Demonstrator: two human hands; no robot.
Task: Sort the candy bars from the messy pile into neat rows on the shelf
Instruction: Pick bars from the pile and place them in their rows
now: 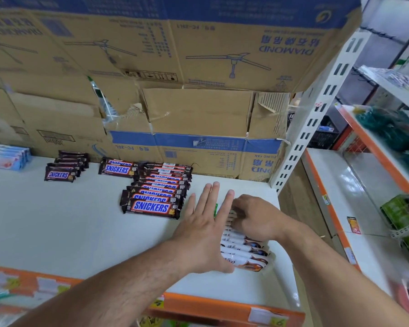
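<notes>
left hand flat, fingers spread, palm edge against left side of white-wrapped candy row, gripping nothing; right hand curled over far end of same row, fingertips on wrappers, grasp unclear; long snickers row just left on white shelf; smaller snickers stack further left, cardboard boxes behind

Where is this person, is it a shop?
Most likely a small shop. Snickers bars lie in neat rows on a white shelf with an orange edge strip carrying price tags. More stocked shelves stand to the right, and cardboard boxes are stacked behind.
</notes>
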